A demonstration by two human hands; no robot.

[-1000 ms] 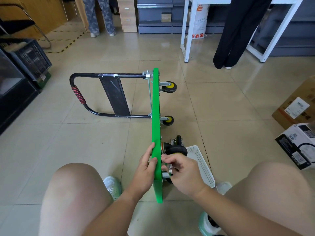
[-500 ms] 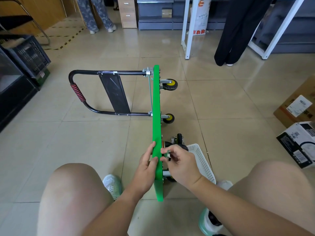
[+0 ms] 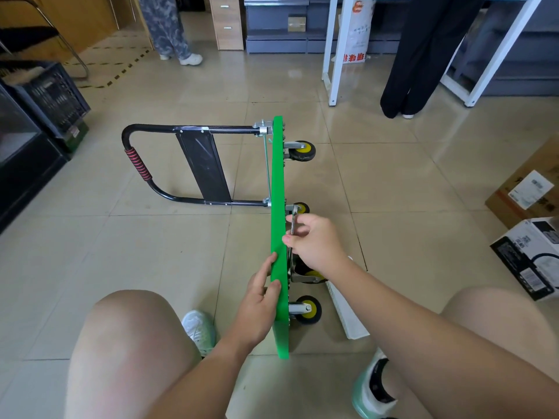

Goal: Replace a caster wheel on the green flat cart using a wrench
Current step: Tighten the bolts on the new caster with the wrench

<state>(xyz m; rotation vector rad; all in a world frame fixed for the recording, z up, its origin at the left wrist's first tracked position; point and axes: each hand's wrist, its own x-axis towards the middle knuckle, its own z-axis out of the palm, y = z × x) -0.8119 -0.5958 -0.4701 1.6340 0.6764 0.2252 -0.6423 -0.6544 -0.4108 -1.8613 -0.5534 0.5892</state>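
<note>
Pinching a wrench in right hand fingers, left hand gripping green cart edge.

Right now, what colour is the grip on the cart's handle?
Red and black stripes on the grip, clearest in the head view.

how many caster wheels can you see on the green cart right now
4: far wheel, second wheel above the right hand, third wheel partly hidden under that wrist, nearest wheel.
</note>
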